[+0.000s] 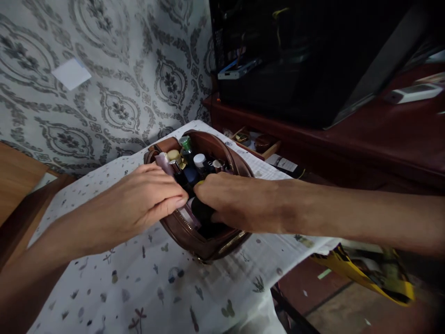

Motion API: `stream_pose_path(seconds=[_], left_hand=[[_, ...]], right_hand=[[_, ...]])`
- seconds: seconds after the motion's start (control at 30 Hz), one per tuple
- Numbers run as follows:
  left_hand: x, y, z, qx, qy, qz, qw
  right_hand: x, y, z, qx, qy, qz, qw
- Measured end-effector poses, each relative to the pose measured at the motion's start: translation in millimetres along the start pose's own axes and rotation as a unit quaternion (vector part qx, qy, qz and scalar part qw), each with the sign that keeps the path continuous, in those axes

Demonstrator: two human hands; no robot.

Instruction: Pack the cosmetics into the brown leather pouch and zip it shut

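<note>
A brown zippered toiletry bag (pixel 174 234) stands with its top unzipped on the patterned white cloth. My left hand (pixel 146 197) is closed over the bag's left rim, its fingertips hidden inside. My right hand (pixel 232 199) reaches in from the right, its fingers curled on a black rounded container (pixel 202 211); most of that container is hidden. Behind my hands, upright bottles fill the bag: a green-capped bottle (pixel 186 147), a white-capped bottle (pixel 199 161) and a jar with a cream lid (pixel 174 156). A pale pink packet (pixel 163 162) leans at the left side.
The white printed cloth (pixel 146 287) covers the table. Beyond the bag, a small open drawer (pixel 271 150) holds round items. A large black screen (pixel 278 55) stands on a dark red surface at right. A yellow-edged bag (pixel 368 278) lies below the table edge.
</note>
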State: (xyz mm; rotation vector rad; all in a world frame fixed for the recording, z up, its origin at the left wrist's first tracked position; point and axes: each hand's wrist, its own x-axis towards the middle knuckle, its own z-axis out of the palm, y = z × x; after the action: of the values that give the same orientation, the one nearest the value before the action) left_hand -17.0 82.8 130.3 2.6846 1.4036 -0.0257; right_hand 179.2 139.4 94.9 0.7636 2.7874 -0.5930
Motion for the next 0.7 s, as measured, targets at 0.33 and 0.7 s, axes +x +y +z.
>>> stream_pose_path(seconds=[0.33, 0.7], left_hand=[[-1, -6, 14.9, 0.002, 0.001, 0.016, 1.000], [-1, -6, 24.1, -0.004, 0.037, 0.009, 0.999]], right_hand=[[5, 6, -6, -0.039, -0.030, -0.015, 0.999], [5, 6, -13, -0.071, -0.055, -0.015, 0.996]])
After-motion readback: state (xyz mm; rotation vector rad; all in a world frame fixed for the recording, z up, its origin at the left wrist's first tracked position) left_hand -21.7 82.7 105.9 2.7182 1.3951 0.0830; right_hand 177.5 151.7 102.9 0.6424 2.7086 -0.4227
